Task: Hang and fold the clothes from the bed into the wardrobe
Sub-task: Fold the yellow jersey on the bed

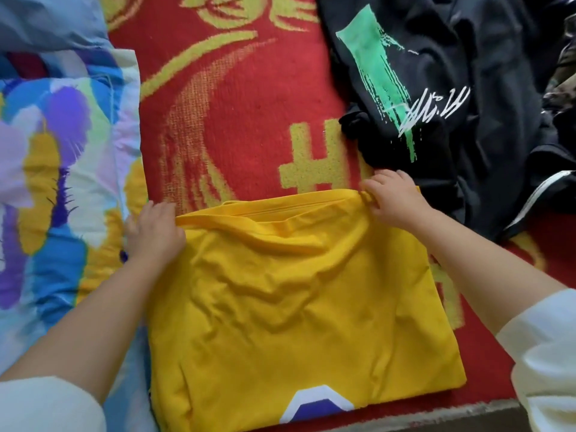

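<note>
A yellow shirt (296,300) lies partly folded on the red bed blanket (243,98), with a white and blue print showing at its near edge. My left hand (152,232) grips the shirt's far left corner, fingers curled under the fabric. My right hand (392,198) pinches the far right corner of the same folded edge. Both arms reach forward from white sleeves. A black garment (442,88) with a green stripe and white lettering lies crumpled just beyond my right hand.
A multicoloured quilt (56,182) in blue, purple and yellow lies along the left side. More dark clothes (558,188), one with a white stripe, are piled at the right edge. The bed's front edge (436,416) runs along the bottom right.
</note>
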Demonstrator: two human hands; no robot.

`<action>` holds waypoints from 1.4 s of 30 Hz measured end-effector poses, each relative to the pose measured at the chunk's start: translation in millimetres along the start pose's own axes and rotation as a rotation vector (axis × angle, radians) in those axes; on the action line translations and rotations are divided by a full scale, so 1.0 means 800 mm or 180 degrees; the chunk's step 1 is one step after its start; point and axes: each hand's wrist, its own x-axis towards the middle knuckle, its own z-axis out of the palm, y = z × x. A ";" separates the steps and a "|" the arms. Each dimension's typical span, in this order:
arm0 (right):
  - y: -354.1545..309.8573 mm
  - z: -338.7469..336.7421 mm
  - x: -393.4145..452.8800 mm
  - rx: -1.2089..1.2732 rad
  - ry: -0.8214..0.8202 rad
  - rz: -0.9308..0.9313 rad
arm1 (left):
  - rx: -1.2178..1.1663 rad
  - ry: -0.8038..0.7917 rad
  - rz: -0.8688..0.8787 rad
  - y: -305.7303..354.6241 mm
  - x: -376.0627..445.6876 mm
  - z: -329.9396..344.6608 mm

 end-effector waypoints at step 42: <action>-0.021 0.151 -0.196 0.1375 0.0366 0.2524 | -0.0662 0.0643 0.1526 0.143 -0.195 0.157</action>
